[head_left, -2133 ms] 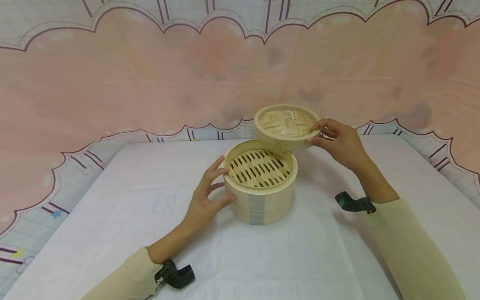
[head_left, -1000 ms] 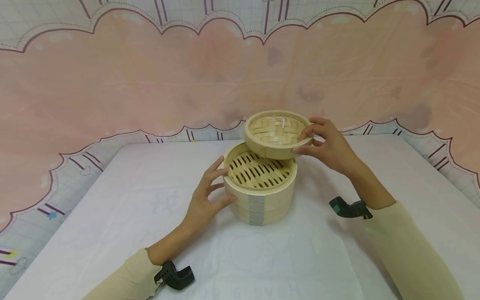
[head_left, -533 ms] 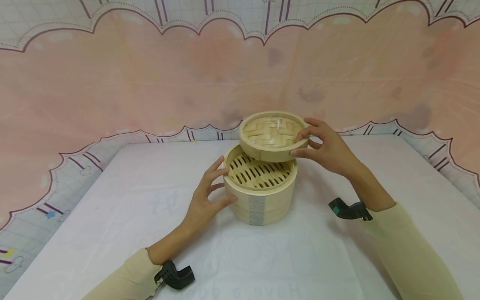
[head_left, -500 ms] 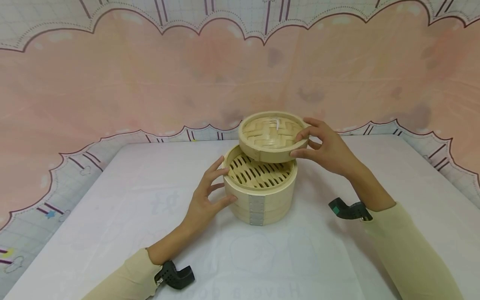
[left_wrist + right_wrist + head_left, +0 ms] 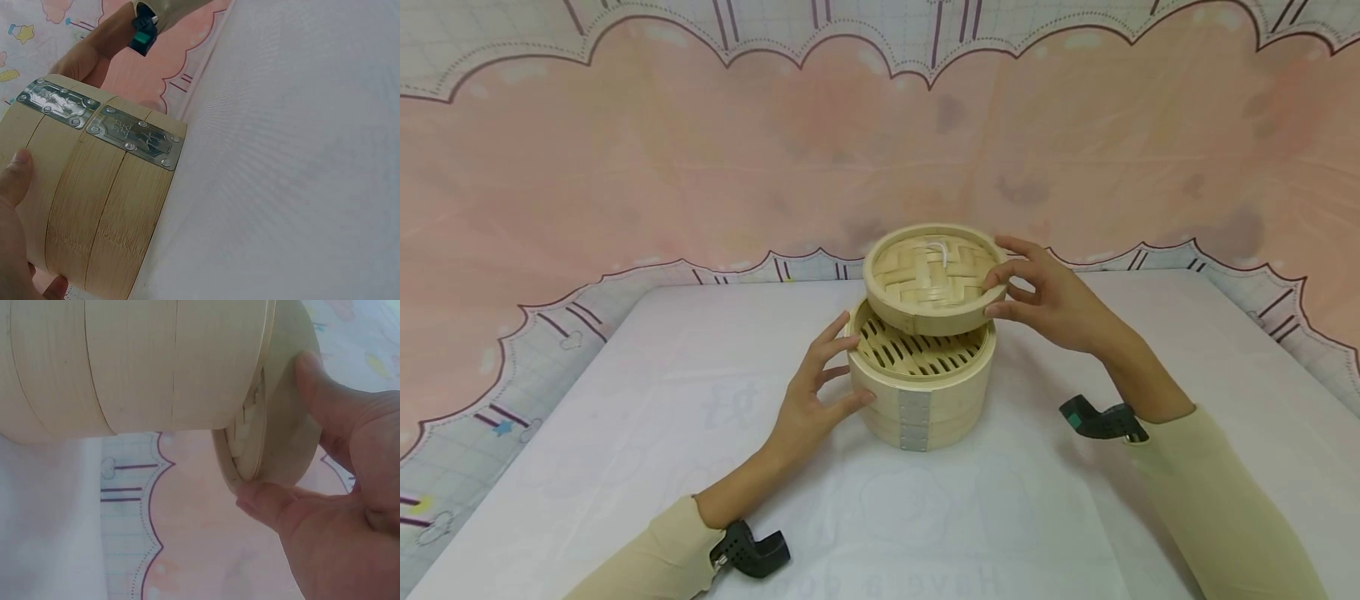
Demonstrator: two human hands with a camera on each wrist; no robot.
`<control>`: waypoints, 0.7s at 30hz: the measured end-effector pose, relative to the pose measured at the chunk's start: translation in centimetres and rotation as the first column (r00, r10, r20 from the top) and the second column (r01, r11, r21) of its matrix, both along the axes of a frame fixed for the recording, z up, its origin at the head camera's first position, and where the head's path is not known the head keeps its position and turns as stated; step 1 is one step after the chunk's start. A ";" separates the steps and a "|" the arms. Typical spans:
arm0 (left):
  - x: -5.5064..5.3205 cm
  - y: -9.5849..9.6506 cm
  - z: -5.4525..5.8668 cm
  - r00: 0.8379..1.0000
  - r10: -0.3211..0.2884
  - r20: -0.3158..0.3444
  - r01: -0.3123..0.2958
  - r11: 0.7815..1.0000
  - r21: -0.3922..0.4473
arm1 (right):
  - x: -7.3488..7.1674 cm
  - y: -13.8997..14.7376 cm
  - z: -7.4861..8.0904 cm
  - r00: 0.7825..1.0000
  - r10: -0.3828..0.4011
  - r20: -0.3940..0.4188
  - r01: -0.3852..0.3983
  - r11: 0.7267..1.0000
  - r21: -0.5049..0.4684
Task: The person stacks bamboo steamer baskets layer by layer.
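1. Currently, the bamboo steamer (image 5: 955, 412) stands upright on the white worktop (image 5: 1022, 525), near the middle of the head view. The slotted rack (image 5: 917, 354) inside it shows in the near part of its round top.

2. The woven lid (image 5: 928, 275) is over the far part of the steamer, tilted and off-centre, with a white loop (image 5: 943, 252) on its weave. Whether the lid's rim touches the steamer, I cannot tell.

3. The right hand (image 5: 1056, 302) has the lid in its grip at the right edge: the thumb presses the side wall and a bent finger lies on the woven top.

4. The left hand (image 5: 808, 400) holds the steamer's left side in a wide, curved grip, its thumb on the front wall and its other fingers reaching up to the rim.

5. Two riveted metal plates (image 5: 913, 421), one above the other, are fixed to the front wall; the left wrist view shows engraved marks on them.

6. Pale sleeves (image 5: 1232, 500) cover both forearms, and black devices (image 5: 751, 552) sit at the wrists.

7. Behind the worktop hangs a pinkish backdrop (image 5: 737, 183) with scalloped, dark-lined borders; a blue star (image 5: 502, 428) is printed at its left.
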State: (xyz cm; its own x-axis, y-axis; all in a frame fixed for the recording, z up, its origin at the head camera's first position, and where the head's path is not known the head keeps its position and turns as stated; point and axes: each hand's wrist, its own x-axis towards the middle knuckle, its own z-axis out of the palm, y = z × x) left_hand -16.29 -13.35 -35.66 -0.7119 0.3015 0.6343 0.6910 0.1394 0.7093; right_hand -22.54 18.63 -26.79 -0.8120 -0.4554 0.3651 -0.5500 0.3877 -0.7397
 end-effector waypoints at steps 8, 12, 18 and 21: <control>1.0 0.4 1.3 1.000 0.007 0.002 -0.007 1.000 -0.005 | 0.2 0.2 0.1 0.999 0.044 -0.030 -0.043 0.999 0.022; 1.0 0.4 1.3 1.000 0.007 0.000 -0.007 1.000 -0.006 | 0.3 0.2 0.4 0.997 0.067 -0.038 -0.066 0.997 0.037; 1.1 0.4 1.4 1.000 0.008 -0.002 -0.008 1.000 -0.005 | 0.6 0.3 0.7 0.994 0.096 -0.056 -0.091 0.993 0.074; 1.0 0.4 1.4 1.000 0.008 0.000 -0.008 1.000 -0.006 | 0.7 0.5 0.9 0.992 0.105 -0.073 -0.097 0.990 0.102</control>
